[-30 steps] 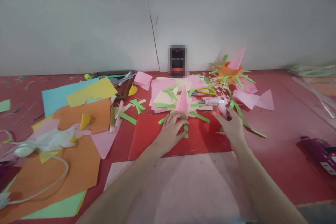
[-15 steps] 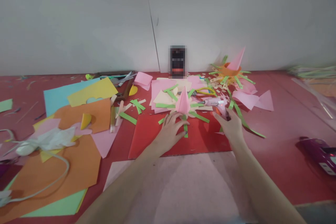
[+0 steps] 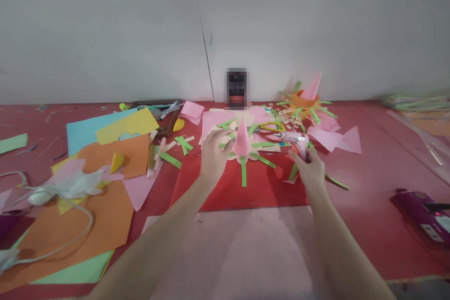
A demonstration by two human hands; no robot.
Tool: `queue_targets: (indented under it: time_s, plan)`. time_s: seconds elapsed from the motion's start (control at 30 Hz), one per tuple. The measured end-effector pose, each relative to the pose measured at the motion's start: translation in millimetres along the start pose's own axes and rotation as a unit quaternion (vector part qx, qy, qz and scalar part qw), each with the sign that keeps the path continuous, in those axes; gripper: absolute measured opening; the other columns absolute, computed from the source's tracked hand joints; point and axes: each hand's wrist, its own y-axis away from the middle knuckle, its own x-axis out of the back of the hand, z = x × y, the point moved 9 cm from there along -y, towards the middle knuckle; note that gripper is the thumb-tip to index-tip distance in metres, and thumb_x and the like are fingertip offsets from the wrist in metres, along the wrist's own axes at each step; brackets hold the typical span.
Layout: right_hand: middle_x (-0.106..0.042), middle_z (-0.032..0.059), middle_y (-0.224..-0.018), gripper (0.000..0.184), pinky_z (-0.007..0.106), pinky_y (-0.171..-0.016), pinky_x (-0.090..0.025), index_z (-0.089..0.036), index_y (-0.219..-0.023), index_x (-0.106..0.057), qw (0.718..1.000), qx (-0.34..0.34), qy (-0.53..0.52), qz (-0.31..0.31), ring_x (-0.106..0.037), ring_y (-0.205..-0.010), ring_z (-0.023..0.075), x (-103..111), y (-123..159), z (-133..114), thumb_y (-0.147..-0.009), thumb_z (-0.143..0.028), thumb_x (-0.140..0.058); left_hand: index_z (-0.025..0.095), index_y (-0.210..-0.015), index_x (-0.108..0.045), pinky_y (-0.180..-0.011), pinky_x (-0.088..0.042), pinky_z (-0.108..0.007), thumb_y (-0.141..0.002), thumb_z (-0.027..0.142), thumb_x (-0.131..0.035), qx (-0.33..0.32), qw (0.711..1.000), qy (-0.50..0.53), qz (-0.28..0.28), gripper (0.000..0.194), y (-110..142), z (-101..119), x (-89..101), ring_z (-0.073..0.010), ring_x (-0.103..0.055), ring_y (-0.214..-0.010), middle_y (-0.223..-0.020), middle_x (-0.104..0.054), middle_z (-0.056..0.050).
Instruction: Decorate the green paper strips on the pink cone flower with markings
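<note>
A pink paper cone (image 3: 242, 139) stands on a cream flower base with green paper strips (image 3: 243, 172) radiating from it, on a red sheet (image 3: 225, 187). My left hand (image 3: 213, 157) is just left of the cone, fingers curled on the edge of the cream base and its strips. My right hand (image 3: 308, 168) is closed around a pink glue gun (image 3: 294, 138) whose body points left toward the cone. Yellow-handled scissors (image 3: 272, 126) lie behind the cone.
A second pink cone on an orange base (image 3: 305, 96) stands near the wall. Sheets of orange (image 3: 116, 154), yellow and blue paper lie left, with a white cable (image 3: 56, 243). A purple device (image 3: 420, 208) lies far right. A pale pink sheet (image 3: 246, 253) is near me.
My left hand moved from in front of the cone up to its left side. The flower has turned, so a green strip now points straight toward me. My right hand stayed near the glue gun.
</note>
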Motion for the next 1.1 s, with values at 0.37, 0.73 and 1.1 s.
queue_targets:
  time_s: [0.37, 0.73, 1.1]
  plan:
    - [-0.046, -0.0030, -0.062, 0.037, 0.023, -0.055, -0.035, -0.016, -0.076, -0.059, 0.999, -0.023, -0.021, -0.026, -0.041, -0.059, 0.0118, -6, 2, 1, -0.060, -0.048, -0.065, 0.019, -0.088, -0.060, -0.078, -0.047, -0.031, -0.076, 0.020, -0.059, 0.036, 0.998, 0.022, 0.053, 0.012, -33, 12, -26.6, -0.0162, -0.059, -0.084, -0.089, -0.064, -0.004]
    - [-0.049, -0.0014, -0.066, 0.039, 0.023, -0.056, -0.035, -0.014, -0.082, -0.061, 0.999, -0.006, -0.046, -0.005, -0.042, -0.060, 0.0117, 1, 0, -2, -0.062, -0.047, -0.063, 0.022, -0.090, -0.063, -0.082, -0.045, -0.029, -0.076, 0.022, -0.059, 0.006, 0.999, 0.033, 0.020, 0.015, -53, 47, 12.0, -0.0148, -0.059, -0.089, -0.093, -0.067, 0.001]
    - [-0.056, 0.0032, -0.076, 0.054, 0.025, -0.061, -0.040, -0.012, -0.100, -0.060, 0.998, -0.021, -0.028, -0.042, -0.048, -0.065, 0.0144, -12, 9, -5, -0.061, -0.049, -0.063, 0.024, -0.095, -0.061, -0.086, -0.045, -0.030, -0.077, 0.019, -0.057, 0.030, 0.995, 0.035, -0.084, 0.020, -48, 22, -8.4, -0.0154, -0.058, -0.096, -0.103, -0.065, 0.000]
